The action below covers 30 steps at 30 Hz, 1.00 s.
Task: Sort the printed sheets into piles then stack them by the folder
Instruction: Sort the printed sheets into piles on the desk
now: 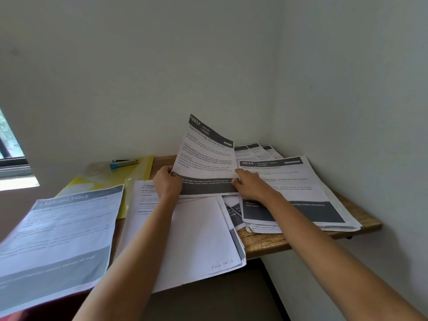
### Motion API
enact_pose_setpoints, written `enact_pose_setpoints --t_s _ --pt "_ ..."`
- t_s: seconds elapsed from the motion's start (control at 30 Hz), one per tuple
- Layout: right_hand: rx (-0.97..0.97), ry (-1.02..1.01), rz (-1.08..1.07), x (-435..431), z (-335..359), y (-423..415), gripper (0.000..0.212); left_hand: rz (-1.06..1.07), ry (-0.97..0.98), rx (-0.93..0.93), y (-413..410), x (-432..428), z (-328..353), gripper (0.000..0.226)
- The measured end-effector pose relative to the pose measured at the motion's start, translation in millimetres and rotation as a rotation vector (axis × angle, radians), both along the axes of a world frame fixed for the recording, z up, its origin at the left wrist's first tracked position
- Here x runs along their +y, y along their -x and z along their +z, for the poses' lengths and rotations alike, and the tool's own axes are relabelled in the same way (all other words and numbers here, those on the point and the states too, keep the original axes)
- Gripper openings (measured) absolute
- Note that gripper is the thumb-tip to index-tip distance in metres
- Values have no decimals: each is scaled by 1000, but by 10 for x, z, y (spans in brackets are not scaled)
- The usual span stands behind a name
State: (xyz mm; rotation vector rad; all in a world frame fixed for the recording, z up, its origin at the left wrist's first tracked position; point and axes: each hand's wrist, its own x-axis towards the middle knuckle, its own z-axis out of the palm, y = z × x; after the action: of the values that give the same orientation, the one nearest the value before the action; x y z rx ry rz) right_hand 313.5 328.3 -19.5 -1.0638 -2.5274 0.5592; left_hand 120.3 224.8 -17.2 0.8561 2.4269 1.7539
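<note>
A printed sheet headed 2937 [206, 156] stands tilted up off the table. My left hand [167, 183] grips its left edge and my right hand [249, 185] pinches its lower right edge. Under it lies a loose pile of white sheets [196, 237] in the middle of the table. To the right sits a thick pile topped by sheet 3634 [294, 193]. A pile headed Dressing Table [60, 230] lies at the left. The yellow folder [129, 174] lies at the back left.
A blue and grey stapler [124, 162] rests on the folder. More sheets [257, 151] fan out in the back corner. The wooden table [266, 242] ends close to the right wall. A window [9, 144] is at the far left.
</note>
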Motion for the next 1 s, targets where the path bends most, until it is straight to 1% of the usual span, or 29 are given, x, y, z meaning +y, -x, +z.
enact_pose_setpoints --t_s 0.17,0.33,0.47,0.53,0.6,0.67,0.73,0.83,0.9,1.0 --pt "300 110 -47 -52 187 -11 45 -22 -101 -42 -40 -61 234 26" --pt "476 200 -122 -84 347 83 51 -42 -133 -98 -49 -199 406 31" --pt "602 340 -148 -122 409 198 53 -74 -157 -168 -53 -430 479 26" --pt "653 409 -144 -150 419 263 49 -91 -156 -200 -34 -543 470 23" --pt "735 509 -114 -209 421 328 39 -93 -173 -220 -24 -663 456 21" --pt "804 574 -119 -263 426 385 32 -64 -168 -190 -2 -768 436 22" --pt "830 567 -149 -298 425 434 33 -50 -174 -160 4 -876 429 25" --pt "820 508 -174 -369 426 494 33 -43 -183 -116 28 -1020 431 28" --pt "776 404 -203 -480 446 499 32 -50 -177 -75 52 -1128 429 32" --pt "700 238 -204 -676 485 434 31 -120 -144 -16 41 -1329 429 36"
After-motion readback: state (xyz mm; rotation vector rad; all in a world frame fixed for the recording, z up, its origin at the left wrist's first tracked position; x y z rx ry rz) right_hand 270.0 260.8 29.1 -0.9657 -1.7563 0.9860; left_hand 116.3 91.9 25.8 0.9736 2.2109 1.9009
